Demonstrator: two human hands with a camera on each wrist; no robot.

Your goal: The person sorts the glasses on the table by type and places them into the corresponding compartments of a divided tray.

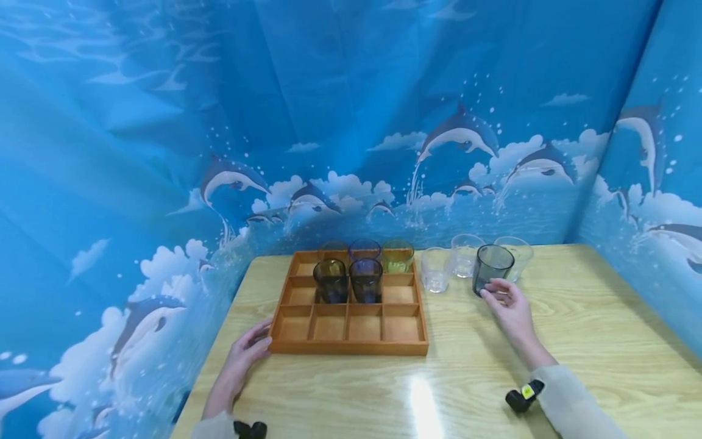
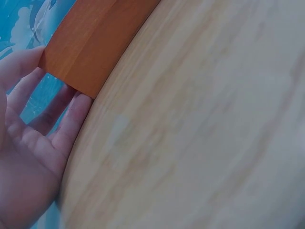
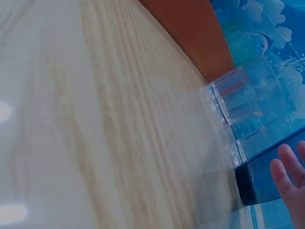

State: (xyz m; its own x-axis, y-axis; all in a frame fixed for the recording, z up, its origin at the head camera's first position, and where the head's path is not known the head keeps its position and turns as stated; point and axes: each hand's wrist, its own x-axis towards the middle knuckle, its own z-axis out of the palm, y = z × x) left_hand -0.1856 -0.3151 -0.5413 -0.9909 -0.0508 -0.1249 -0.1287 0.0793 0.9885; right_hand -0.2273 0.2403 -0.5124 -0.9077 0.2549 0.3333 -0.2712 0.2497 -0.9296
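Note:
My right hand (image 1: 511,308) holds a dark grey glass (image 1: 493,268) by its lower near side, thumb and fingertips against the wall. In the right wrist view the base of this glass (image 3: 245,183) shows dark beside the fingers. My left hand (image 1: 244,353) rests at the near left corner of a wooden compartment tray (image 1: 351,348); in the left wrist view its fairly straight fingers (image 2: 71,114) touch the tray's end. In the tray's middle row stand a dark brown glass (image 1: 331,281) and a dark blue-grey glass (image 1: 366,281).
Behind them in the tray's back row are an amber glass (image 1: 332,249), a blue glass (image 1: 364,247) and a green glass (image 1: 397,256). Clear glasses (image 1: 436,271) stand on the wooden table (image 1: 471,378) right of the tray. A blue dolphin-print curtain (image 1: 351,122) hangs behind.

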